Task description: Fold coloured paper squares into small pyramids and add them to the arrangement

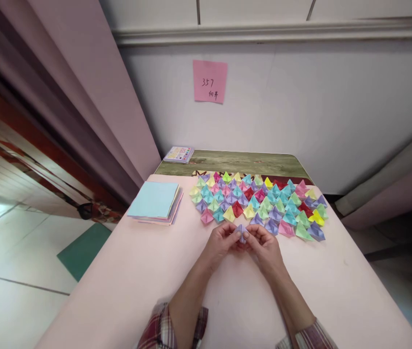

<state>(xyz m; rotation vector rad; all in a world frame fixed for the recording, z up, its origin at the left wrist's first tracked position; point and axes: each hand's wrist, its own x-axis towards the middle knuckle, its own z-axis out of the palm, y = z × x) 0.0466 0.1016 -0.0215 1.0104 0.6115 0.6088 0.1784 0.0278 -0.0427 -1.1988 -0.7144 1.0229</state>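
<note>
Between my two hands is a small piece of lavender origami paper (242, 233), folded to a point at the top. My left hand (221, 245) pinches its left side, thumb in front and fingers curled behind. On the right side my right hand (263, 246) grips it the same way. Just beyond my fingers, many folded paper boats (263, 212) in pink, blue, green, yellow, red and purple stand in close rows. To the left lies a stack of square coloured paper (155, 199), light blue on top.
A pale pink cover (148, 276) lies over the table, with green wood-look surface (242, 160) showing at the back. A flat packet (179, 154) rests at the back left corner. A pink note (210, 81) is stuck to the wall; curtains (126, 97) hang at the left.
</note>
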